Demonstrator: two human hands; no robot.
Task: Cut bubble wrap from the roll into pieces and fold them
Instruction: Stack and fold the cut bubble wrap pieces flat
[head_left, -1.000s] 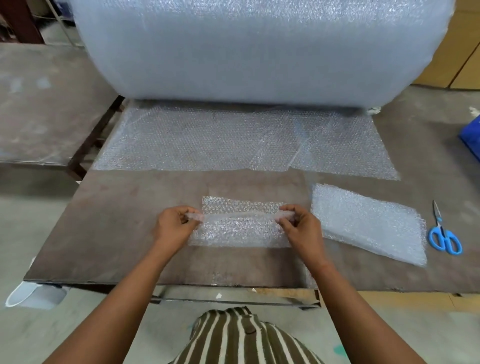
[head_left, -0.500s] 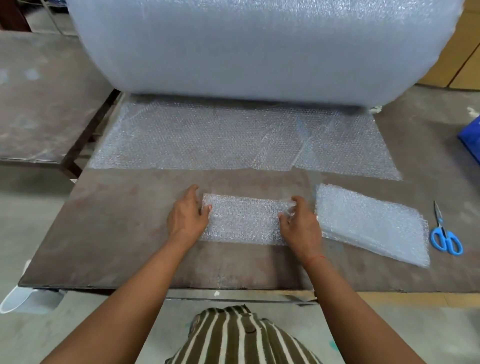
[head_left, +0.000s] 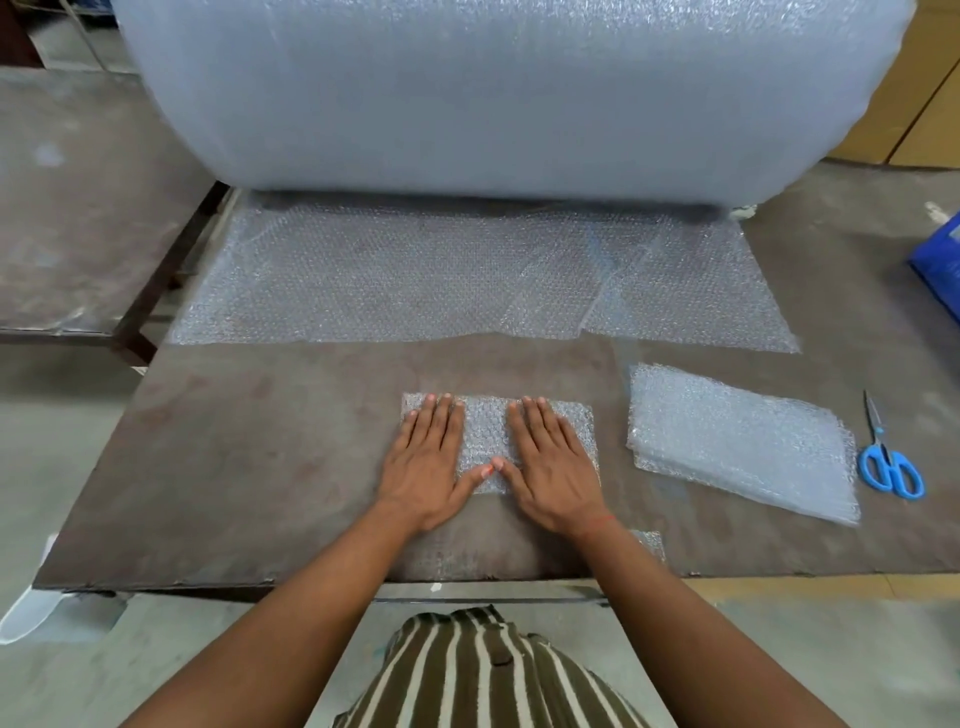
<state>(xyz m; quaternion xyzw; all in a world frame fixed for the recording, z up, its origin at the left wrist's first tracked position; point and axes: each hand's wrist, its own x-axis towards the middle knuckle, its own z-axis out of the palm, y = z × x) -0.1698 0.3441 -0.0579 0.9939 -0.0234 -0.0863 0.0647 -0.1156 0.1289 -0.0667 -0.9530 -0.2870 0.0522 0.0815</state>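
Your left hand (head_left: 425, 462) and right hand (head_left: 548, 462) lie flat, fingers straight, thumbs touching, pressing the small folded clear bubble wrap piece (head_left: 485, 436) near the front edge of the dark brown worktop (head_left: 249, 457). The huge bubble wrap roll (head_left: 509, 93) spans the back edge. Toward the right edge sit a stack of folded bubble wrap pieces (head_left: 743, 441), then blue-handled scissors (head_left: 888, 462).
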